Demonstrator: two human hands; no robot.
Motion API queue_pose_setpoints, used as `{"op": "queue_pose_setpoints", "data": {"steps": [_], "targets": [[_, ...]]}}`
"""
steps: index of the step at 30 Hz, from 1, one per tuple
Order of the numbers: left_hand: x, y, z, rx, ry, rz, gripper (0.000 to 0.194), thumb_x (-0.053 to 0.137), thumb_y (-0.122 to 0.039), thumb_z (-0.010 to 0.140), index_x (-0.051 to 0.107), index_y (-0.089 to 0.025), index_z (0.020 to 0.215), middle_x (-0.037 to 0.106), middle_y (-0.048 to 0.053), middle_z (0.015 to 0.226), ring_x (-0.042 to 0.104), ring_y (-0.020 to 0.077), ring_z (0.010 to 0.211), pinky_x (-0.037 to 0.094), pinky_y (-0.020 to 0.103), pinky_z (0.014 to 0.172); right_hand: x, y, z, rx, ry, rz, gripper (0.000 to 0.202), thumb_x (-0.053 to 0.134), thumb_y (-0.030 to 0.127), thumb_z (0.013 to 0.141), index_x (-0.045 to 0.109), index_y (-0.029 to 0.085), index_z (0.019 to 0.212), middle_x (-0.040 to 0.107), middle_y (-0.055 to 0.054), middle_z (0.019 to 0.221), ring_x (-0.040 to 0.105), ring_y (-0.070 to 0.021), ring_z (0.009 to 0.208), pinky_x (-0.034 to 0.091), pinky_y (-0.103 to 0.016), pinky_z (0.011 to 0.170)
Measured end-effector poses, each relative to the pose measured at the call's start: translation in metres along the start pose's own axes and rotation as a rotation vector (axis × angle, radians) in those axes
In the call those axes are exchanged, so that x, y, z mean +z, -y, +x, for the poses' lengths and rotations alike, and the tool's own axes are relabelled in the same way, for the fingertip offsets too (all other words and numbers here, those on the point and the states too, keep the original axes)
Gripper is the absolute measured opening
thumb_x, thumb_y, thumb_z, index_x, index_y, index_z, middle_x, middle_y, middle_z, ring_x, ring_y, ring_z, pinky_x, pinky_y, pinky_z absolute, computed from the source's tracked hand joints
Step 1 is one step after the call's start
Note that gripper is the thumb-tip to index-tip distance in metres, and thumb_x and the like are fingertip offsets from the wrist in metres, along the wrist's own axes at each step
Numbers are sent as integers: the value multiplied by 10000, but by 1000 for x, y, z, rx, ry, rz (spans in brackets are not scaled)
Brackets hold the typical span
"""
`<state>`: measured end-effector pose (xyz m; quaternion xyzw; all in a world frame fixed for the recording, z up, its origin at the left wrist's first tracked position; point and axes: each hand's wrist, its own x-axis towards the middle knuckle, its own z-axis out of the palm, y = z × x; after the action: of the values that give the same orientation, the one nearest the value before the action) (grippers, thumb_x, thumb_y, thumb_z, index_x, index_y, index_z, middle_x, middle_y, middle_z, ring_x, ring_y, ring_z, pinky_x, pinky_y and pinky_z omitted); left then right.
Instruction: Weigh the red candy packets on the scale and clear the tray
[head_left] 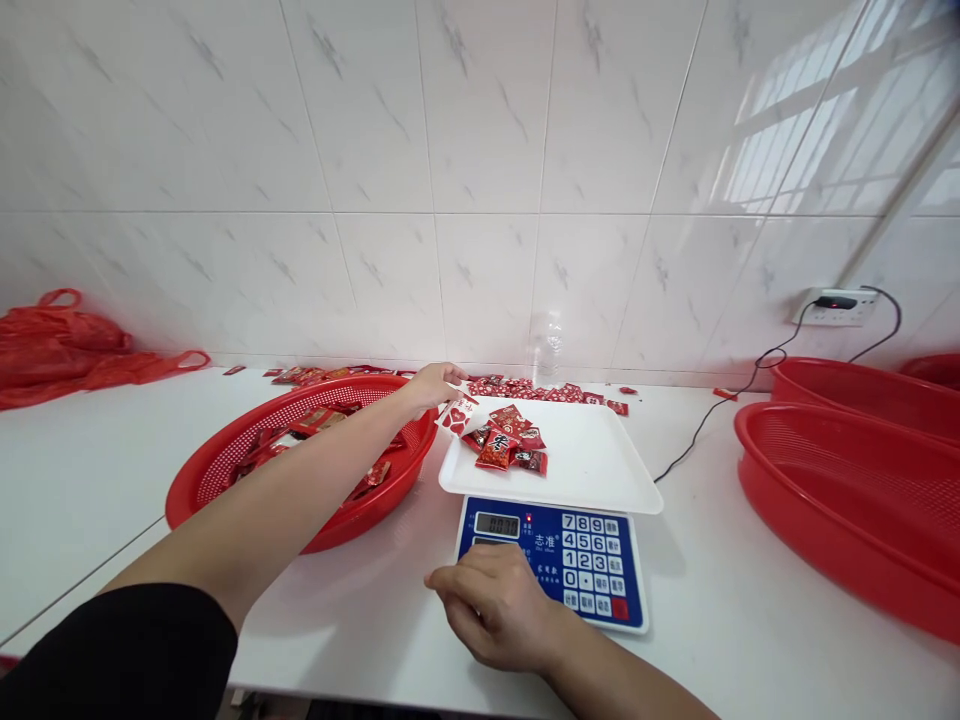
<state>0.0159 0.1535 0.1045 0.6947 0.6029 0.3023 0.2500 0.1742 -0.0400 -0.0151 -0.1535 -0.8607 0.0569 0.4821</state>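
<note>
Have the two hands apart. Have left hand (435,388) out past the right rim of the red basket (394,505), closed by the fingertips on a white packet (457,413) with red heart print. Hold that packet over the upper left corner of the white scale pan (592,455), right beside a small pile of red packets (511,440). Can't tell contact with the pan from here.

Have right hand (499,605) curled into a loose fist at the front of the scale (555,560), hiding the lower left of its blue panel. Can't tell contact there either. See a display (496,524) above that hand, too faint to read surely.

See more packets inside the basket, partly hidden by the left forearm. Behind the pan, see loose packets (532,390) strewn along the foot of the tiled wall (487,290), plus a clear container (547,350). Far left: see a red plastic bag (60,345). Right: see a red tub (847,490) before others, and a black cord (701,430) up to the wall socket (855,307).
</note>
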Motion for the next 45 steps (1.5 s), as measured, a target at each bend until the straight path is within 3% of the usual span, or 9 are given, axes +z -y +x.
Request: {"op": "queue_pose_setpoints", "data": {"steps": [3,9,16,20,26,32,34,39,45], "targets": [[8,4,6,-22,-40,42,462,632,-49,613,640,-162,1061,646,85,1156,636,194,937,507,243,691,-2,1,1,-5,-2,-5,238,459,112,834,587,164,1028,672,-16,696,580,-120,559,433,-231,542],[37,-2,2,62,91,29,397,629,-102,689,659,-223,1066,676,41,1158,638,204,1030,499,281,859,-1,0,1,0,18,-26,236,430,125,852,572,174,1034,669,-16,693,587,-123,559,434,-235,539],[29,-26,-56,338,-226,-173,313,466,-270,909,532,-205,1208,564,64,1316,509,183,1238,385,342,1066,-1,1,0,-6,18,-27,266,441,127,823,565,195,1048,674,-12,704,599,-128,569,439,-240,535],[43,-1,-109,579,-510,-272,260,494,-301,929,536,-219,1172,613,74,1172,579,200,1124,461,377,1002,-3,2,1,-41,-6,-33,281,424,132,818,554,200,1057,665,-8,683,594,-126,547,433,-238,509],[68,48,-137,816,-645,-92,348,500,-184,911,482,-222,1257,587,96,1188,565,224,1133,468,419,990,-8,7,1,-159,-174,30,285,442,114,829,556,203,1074,669,-13,685,586,-122,538,454,-246,510],[66,60,-145,866,-534,-116,377,465,-221,933,445,-239,1309,579,97,1245,544,231,1179,458,432,1010,-52,-9,20,639,-523,425,204,447,286,925,529,224,1101,620,12,683,542,-95,506,436,-218,448],[67,61,-144,837,-486,-208,391,450,-253,943,420,-237,1333,555,110,1281,524,240,1211,434,451,1035,-74,-23,28,777,-554,423,234,495,322,889,538,220,1095,634,-13,764,553,-95,565,439,-218,472],[70,59,-140,746,-328,-432,483,449,-351,949,340,-235,1404,425,126,1425,410,258,1326,323,483,1120,-108,-54,37,901,-351,203,360,566,385,840,549,232,1165,634,-69,1081,605,-183,992,528,-324,758],[70,56,-142,733,-250,-478,568,432,-447,944,275,-247,1451,321,116,1508,296,276,1396,240,500,1158,-92,-80,47,830,3,-130,549,578,479,844,462,247,1327,438,-103,1416,383,-260,1327,380,-475,1052]]}}
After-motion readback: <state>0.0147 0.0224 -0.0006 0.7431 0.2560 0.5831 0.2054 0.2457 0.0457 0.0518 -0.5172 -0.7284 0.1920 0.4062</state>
